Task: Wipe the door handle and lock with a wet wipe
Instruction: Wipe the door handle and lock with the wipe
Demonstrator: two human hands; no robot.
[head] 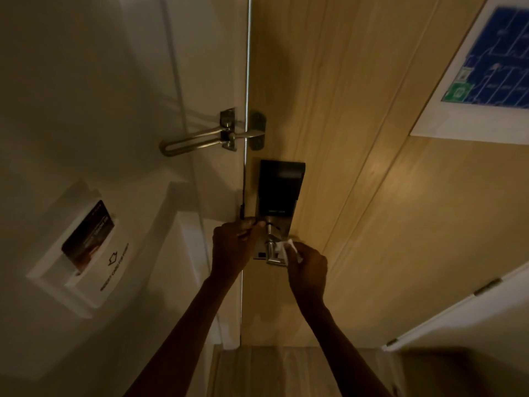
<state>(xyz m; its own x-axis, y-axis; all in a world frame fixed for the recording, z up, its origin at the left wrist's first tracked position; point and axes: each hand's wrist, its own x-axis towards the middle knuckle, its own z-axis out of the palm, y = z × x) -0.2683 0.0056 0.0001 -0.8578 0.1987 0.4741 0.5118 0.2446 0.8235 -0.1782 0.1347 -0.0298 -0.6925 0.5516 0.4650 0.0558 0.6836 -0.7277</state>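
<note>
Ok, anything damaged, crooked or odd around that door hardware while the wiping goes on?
Nothing stands out. The black lock body sits straight on the door, the lever handle looks intact, and the swing guard above seems sound. The right hand holds the wet wipe at the handle.

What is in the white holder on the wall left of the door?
A dark card stands in the white holder. Its upper part sticks out; its lower end is hidden inside the slot. Its print is too dim to read.
</note>
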